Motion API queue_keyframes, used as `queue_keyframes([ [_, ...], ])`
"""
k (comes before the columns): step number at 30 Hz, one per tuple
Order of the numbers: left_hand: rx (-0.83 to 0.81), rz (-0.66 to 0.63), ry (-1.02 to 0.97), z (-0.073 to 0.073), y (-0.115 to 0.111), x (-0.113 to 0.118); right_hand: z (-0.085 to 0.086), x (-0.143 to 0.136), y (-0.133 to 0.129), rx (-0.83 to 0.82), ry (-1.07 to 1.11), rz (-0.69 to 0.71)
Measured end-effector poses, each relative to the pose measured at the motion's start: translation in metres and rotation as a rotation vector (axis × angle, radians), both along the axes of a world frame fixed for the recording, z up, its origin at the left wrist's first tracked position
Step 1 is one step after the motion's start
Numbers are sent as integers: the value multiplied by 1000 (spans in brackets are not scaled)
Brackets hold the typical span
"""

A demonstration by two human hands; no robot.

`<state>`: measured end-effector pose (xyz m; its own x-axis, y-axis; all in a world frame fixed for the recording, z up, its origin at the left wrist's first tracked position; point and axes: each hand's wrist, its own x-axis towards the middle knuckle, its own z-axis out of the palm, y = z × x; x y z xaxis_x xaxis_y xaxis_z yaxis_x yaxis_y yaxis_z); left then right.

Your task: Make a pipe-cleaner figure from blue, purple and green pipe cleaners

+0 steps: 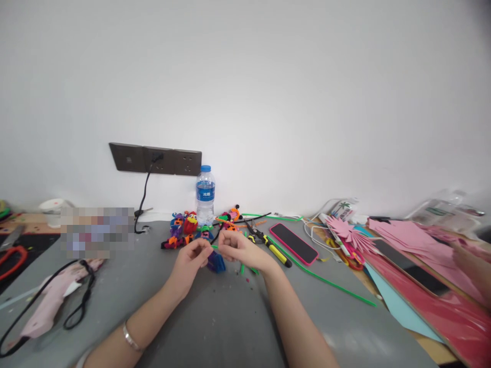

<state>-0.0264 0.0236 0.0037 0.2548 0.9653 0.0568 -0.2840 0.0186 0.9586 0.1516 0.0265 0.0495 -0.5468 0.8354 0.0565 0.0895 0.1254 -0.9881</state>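
My left hand (192, 259) and my right hand (242, 250) meet over the grey mat (215, 327), fingers pinched. A short bit of green pipe cleaner (214, 247) shows between their fingertips; the rest is hidden by the fingers. Just beneath lies a shiny dark-blue piece (217, 261). Behind my hands is a cluster of small colourful pipe-cleaner figures, one with a red and yellow head (190, 223). Pliers with yellow and black handles (276, 253) lie beside my right hand. A long green pipe cleaner (326, 281) stretches off to the right.
A water bottle (206, 197) stands against the wall. A pink-cased phone (294, 243) lies right of the pliers. At left is a pink corded glue gun (51, 299) and orange-handled scissors (13, 258). Pink paper (412, 245) and another person's hand (473, 268) are at right.
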Motion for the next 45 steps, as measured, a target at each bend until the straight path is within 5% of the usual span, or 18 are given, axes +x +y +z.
queue_keyframes([
  [10, -115, 67, -134, -1, 1, 1, -14, -12, 4, -99, 15, 86],
  [16, -58, 23, -38, 1, -1, 2, -3, 6, 4, -46, -62, -69],
  [24, 109, -173, 306, 4, -4, 0, 5, 22, 1, -28, -185, 10],
  [45, 213, -286, 435, 3, 0, 0, -5, 18, 5, 13, -163, 52],
])
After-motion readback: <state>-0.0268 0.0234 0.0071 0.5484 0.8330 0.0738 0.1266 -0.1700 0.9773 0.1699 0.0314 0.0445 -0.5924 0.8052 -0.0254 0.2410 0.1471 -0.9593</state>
